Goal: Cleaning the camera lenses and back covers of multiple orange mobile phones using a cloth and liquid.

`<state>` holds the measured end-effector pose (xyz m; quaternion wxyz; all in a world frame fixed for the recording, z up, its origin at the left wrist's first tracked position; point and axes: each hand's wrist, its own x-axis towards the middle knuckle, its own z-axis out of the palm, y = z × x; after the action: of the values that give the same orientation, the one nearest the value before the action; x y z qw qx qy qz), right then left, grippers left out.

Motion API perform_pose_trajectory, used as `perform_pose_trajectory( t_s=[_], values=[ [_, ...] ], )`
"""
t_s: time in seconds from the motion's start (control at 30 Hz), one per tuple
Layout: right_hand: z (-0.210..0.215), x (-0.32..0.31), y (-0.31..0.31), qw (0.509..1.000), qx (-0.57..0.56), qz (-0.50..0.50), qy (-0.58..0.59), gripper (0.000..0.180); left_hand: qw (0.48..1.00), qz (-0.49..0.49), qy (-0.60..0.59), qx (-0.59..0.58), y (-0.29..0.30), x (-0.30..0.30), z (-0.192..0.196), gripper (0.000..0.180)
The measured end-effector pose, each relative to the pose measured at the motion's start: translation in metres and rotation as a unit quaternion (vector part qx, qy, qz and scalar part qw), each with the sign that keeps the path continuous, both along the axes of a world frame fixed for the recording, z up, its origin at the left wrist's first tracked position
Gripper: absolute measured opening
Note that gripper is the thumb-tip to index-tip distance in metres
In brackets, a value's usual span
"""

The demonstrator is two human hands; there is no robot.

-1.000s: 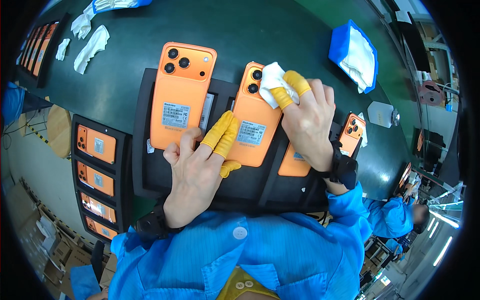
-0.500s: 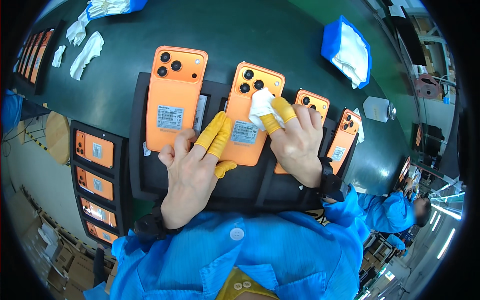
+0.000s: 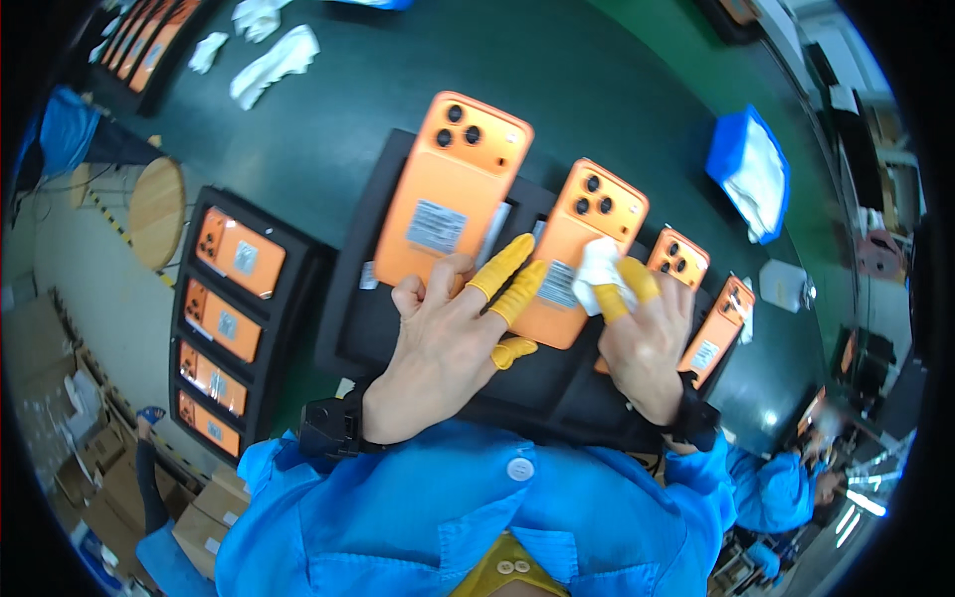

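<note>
In a black compartment tray (image 3: 348,318) lie several orange phones, backs up. My right hand (image 3: 652,348), yellow cots on its fingers, pinches a white cloth (image 3: 599,271) against the middle phone (image 3: 569,239), beside its label. My left hand (image 3: 428,353) has its cotted index and middle fingers stretched out along that phone's left edge; its bare fingers curl by the lower end of the left phone (image 3: 463,189). A third phone (image 3: 681,254) is partly hidden behind my right hand. The rightmost phone (image 3: 718,333) lies beyond it.
A second black tray (image 3: 284,328) of orange phones stands at left; another tray (image 3: 149,85) is at far left. White cloth scraps (image 3: 274,68) lie on the green table (image 3: 597,60). At right are a blue bin (image 3: 751,174) of white cloths and a clear bottle (image 3: 786,286). A person (image 3: 781,488) sits at right.
The whole view has swung, shifting the scene rightward. My right hand has moved the cloth from below the cameras down the middle phone to beside its label. My left hand stays by the phones.
</note>
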<state>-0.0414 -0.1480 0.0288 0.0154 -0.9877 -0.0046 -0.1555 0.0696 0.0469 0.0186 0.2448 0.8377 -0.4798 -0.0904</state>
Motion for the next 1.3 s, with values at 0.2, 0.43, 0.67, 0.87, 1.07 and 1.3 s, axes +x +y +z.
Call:
perform_pose_trajectory(
  t_s=[0.2,0.43,0.67,0.87,1.07,1.3],
  values=[
    [0.027,0.089,0.004,0.993,-0.005,0.075,-0.086,0.025,0.981,0.186,-0.045,0.023,0.041,0.037,0.004,0.076],
    [-0.009,0.144,0.017,0.993,-0.010,0.098,-0.069,0.018,0.981,0.190,0.002,0.031,0.047,0.040,-0.011,0.081],
    [-0.008,0.150,0.018,0.992,-0.042,0.094,-0.079,0.020,0.983,0.180,0.008,0.030,0.049,0.040,-0.014,0.079],
    [-0.004,0.137,0.015,0.989,-0.054,0.107,-0.085,0.021,0.983,0.181,0.008,0.030,0.048,0.041,-0.011,0.079],
    [-0.017,0.134,0.035,0.979,-0.006,0.187,-0.084,0.022,0.982,0.188,0.005,0.024,0.050,0.040,-0.016,0.078],
    [-0.009,0.130,0.022,0.993,-0.032,0.102,-0.051,0.019,0.983,0.184,0.003,0.017,0.049,0.040,-0.015,0.078]
  ],
)
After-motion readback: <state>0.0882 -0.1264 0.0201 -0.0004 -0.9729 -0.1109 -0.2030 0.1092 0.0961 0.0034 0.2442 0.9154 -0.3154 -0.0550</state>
